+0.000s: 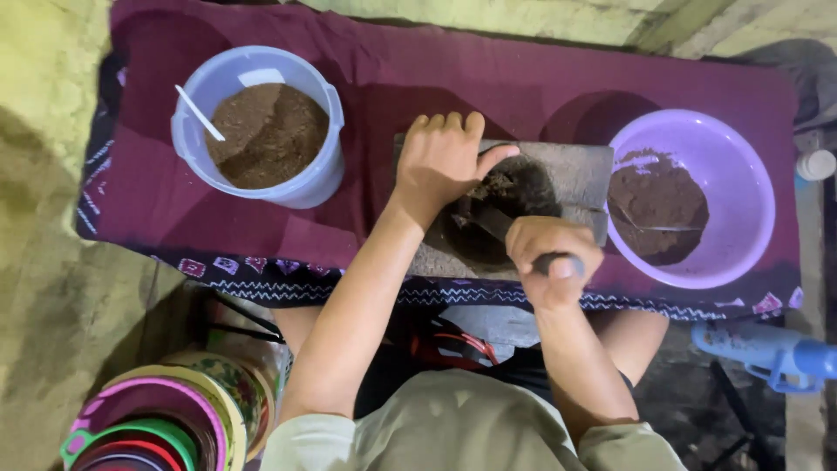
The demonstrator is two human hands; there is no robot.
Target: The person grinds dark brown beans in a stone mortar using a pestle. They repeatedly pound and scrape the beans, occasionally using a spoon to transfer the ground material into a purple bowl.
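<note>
Stone mortar [575, 174] steadied at its rim by left hand [440, 161]; right hand [549, 253] grip clenched around pestle [497, 222].

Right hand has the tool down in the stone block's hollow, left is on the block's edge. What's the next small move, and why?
Probably drag the dark-handled tool through the brown material in the hollow of the grey stone block. The right hand grips the handle with the tool end already down in the hollow, and the left hand rests on the block's rim as if steadying it.
</note>
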